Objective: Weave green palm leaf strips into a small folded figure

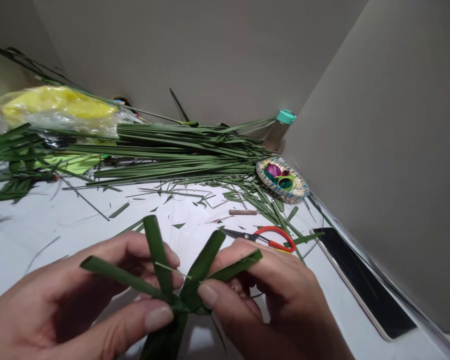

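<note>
Both my hands grip a small figure woven from green leaf strips [175, 303], low in the middle of the head view. Several strip ends fan upward from its knot, and a wider strip hangs below. My left hand [97, 295] pinches the knot from the left, thumb in front. On the right, my right hand [262, 290] holds one strip between thumb and forefinger. A thin pale fibre crosses the upright strips. Just beyond my right hand lie scissors with red handles [273, 236], touching the white tabletop [195, 200].
A long pile of green leaf strips [187, 147] lies at the back, with scraps before it. Nearby are a woven basket [300, 186], a bottle with a turquoise lid [286, 117], a phone-like black slab [363, 285] and a plastic bag with yellow contents [56, 107].
</note>
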Demonstrator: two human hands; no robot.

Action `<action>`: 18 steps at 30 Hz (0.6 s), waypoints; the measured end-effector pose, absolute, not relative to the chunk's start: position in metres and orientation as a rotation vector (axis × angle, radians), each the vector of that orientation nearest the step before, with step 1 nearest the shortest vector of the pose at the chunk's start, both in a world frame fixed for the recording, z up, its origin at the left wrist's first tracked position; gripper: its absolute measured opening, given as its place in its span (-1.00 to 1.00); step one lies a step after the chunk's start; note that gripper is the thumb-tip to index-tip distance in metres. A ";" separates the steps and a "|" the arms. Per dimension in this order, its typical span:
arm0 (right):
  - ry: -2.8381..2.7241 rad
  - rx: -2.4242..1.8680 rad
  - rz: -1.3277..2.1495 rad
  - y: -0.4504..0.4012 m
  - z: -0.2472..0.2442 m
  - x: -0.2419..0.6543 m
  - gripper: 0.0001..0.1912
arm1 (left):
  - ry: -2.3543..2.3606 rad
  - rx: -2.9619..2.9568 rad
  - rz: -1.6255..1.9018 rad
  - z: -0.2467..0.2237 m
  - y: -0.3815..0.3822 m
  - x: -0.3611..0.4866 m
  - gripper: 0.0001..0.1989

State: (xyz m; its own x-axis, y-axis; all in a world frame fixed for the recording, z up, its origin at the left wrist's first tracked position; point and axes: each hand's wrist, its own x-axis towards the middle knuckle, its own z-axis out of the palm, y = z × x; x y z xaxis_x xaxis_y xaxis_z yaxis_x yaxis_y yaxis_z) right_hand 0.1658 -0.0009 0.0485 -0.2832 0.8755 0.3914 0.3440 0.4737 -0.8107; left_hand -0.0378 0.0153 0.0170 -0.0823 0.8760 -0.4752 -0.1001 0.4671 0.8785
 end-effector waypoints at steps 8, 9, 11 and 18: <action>-1.885 -1.027 0.640 -0.002 0.045 0.165 -0.88 | 1.419 0.666 0.957 0.017 0.015 -0.041 -0.40; -1.881 -1.040 0.633 -0.001 0.045 0.165 -0.88 | 1.420 0.658 0.958 0.018 0.015 -0.042 -0.39; -1.873 -1.051 0.617 -0.001 0.046 0.165 -0.87 | 1.422 0.645 0.958 0.019 0.015 -0.042 -0.37; -1.981 -0.953 0.624 -0.005 0.042 0.172 -0.87 | 1.473 0.699 0.971 0.011 -0.004 -0.055 -0.39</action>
